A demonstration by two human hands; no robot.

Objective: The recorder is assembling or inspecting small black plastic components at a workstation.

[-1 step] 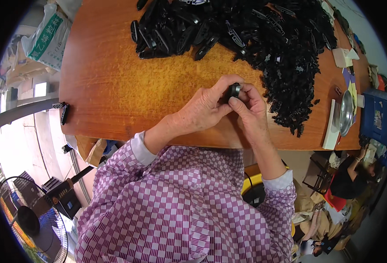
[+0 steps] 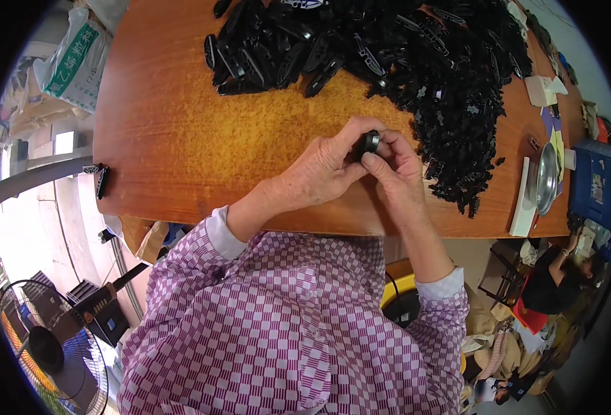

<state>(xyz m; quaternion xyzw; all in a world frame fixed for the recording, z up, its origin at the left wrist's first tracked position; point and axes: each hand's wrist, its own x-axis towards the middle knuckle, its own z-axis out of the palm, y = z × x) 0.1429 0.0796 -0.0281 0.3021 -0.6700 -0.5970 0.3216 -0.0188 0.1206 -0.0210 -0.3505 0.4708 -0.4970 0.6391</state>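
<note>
Pinches a curved, glossy-black, plastic-looking piece (image 2: 370, 142) between fingers of bare left hand (image 2: 327, 166) and bare right hand (image 2: 398, 170), and could drop it through uneven pressure.

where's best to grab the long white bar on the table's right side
Probably the near end of the white bar, right hand coming from the left: the bar is narrow, that end lies by the front edge of the table, and the silver dish sits close on its right.
</note>
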